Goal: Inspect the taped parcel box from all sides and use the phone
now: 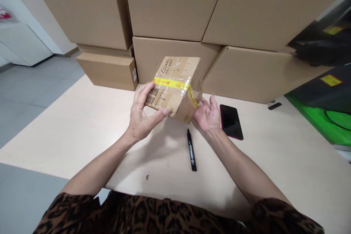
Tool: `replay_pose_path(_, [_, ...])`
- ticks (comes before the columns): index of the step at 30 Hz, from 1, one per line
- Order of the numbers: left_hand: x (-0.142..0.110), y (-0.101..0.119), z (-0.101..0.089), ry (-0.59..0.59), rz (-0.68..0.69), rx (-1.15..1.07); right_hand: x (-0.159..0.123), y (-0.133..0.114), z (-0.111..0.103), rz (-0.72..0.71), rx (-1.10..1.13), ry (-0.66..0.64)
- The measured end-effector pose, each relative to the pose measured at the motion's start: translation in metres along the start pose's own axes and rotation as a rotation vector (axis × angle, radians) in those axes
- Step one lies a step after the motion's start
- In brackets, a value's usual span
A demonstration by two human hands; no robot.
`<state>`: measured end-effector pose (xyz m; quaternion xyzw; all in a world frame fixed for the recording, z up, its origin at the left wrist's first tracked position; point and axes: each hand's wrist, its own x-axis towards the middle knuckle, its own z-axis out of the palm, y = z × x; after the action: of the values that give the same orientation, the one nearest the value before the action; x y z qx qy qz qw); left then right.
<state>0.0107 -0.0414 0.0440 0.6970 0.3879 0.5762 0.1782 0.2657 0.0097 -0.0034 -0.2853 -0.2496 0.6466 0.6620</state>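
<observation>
A small brown cardboard box (175, 97) with printed marks and yellow tape is held tilted above the table. My left hand (144, 111) grips its near left side, the thumb along the near edge and the fingers on the far left edge. At the box's lower right side is my right hand (208, 114), palm turned up and thumb apart. Some of its fingers are partly hidden by the box, and I cannot tell whether they bear its weight. A black marker (191, 150) lies on the table below the box.
A dark phone (231, 121) lies right of my right hand. Large cardboard cartons (170, 3) are stacked along the back of the pale table (68, 124). A flatter carton (106, 71) stands at the back left, and a small black object (274, 106) lies at the right.
</observation>
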Motion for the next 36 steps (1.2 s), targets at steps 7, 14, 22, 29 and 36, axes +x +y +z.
replay_pose_path(7, [-0.005, 0.015, 0.001, -0.167, 0.07, 0.264, 0.001, 0.003, 0.004, -0.13, -0.048, 0.03])
replay_pose_path(14, [0.004, 0.005, 0.0, 0.025, 0.371, 0.38, 0.0, -0.002, 0.005, 0.011, -0.336, 0.063])
replay_pose_path(22, [0.015, -0.029, 0.002, 0.031, 0.719, 0.41, -0.034, -0.03, -0.016, 0.006, -1.04, -0.078])
replay_pose_path(29, [0.015, -0.038, 0.005, -0.163, 0.681, 0.239, -0.101, -0.039, -0.043, -0.558, -1.983, -1.126])
replay_pose_path(36, [0.013, -0.046, 0.007, -0.353, 0.57, 0.319, -0.102, -0.043, -0.044, -0.5, -1.994, -1.219])
